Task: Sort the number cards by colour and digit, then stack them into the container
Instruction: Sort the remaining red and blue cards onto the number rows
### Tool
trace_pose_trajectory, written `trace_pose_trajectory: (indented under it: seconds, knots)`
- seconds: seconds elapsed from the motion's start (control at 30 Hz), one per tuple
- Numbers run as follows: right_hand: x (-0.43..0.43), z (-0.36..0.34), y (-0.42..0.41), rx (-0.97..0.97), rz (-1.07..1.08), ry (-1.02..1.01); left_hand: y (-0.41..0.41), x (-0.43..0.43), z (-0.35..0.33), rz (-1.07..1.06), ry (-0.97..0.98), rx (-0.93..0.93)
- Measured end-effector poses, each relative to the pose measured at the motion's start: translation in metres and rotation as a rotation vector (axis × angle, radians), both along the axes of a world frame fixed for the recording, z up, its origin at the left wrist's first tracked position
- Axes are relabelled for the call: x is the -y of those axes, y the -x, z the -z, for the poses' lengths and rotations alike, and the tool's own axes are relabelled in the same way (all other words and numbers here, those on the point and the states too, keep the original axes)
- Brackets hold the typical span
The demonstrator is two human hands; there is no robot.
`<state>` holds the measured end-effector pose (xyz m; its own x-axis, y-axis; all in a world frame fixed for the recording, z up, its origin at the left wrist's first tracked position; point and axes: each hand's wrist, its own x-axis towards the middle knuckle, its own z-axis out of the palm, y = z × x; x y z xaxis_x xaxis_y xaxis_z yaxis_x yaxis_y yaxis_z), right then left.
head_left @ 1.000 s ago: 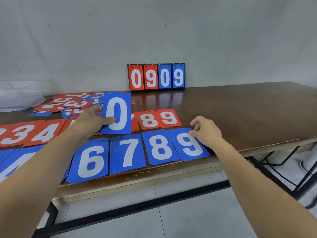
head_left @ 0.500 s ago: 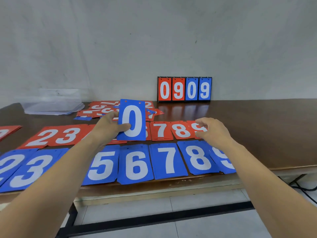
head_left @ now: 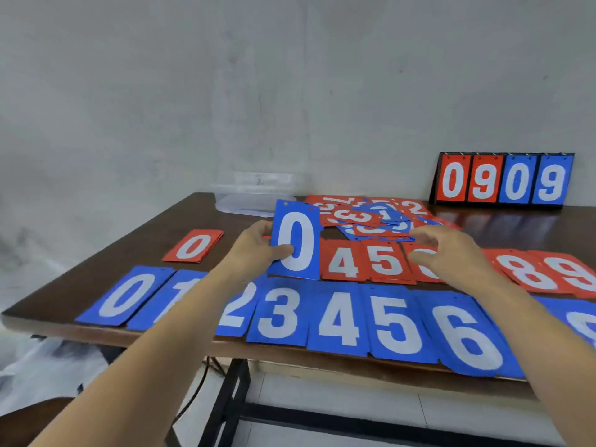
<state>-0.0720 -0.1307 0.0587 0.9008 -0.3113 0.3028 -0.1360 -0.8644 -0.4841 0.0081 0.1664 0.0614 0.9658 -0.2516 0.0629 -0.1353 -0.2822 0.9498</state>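
Since half a second ago my view has swung left along the table (head_left: 135,243), and the left hand (head_left: 254,250) has carried the blue 0 card (head_left: 295,240) left with it: it was in front of the red 6 and 7, and now it stands just left of the red 4 (head_left: 343,261). The right hand (head_left: 451,253) has left the red 9 (head_left: 571,272) and now hovers over the red 6, hiding most of it.

I see the left hand pinching the blue 0 card by its left edge, thumb on the face and fingers behind. The card is upright and faces me, above the blue 2 (head_left: 238,308) and blue 3 (head_left: 280,312). I cannot tell whether its lower edge touches anything.

The right hand's fingers (head_left: 424,235) are loosely curled and apart from the thumb, holding nothing; they are motion-blurred.

Along the near edge, the blue row (head_left: 398,325) runs from 0 on the left up through 6. Behind it lies the red row, with the red 0 (head_left: 193,246) well apart at the left. An unsorted heap (head_left: 377,217) of mixed cards sits farther back, and the clear container (head_left: 254,195) stands by the wall to its left. A scoreboard (head_left: 503,180) reading 0909 stands at the back right.
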Motion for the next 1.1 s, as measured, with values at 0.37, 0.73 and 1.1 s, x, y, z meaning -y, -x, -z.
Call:
trace_pose_trajectory:
  seconds: [0.37,0.73,1.1]
  knots:
    - [-0.117,0.003,-0.047,-0.03,-0.089,0.005,-0.074,-0.148,0.0,-0.175,-0.085,-0.023]
    - [-0.136,0.0,-0.062,-0.026,-0.027,0.003,-0.146,-0.201,0.008,-0.201,-0.19,-0.054]
    - [-0.181,0.002,-0.09,-0.034,-0.086,0.019,-0.079,-0.26,0.025,-0.148,-0.134,-0.091]
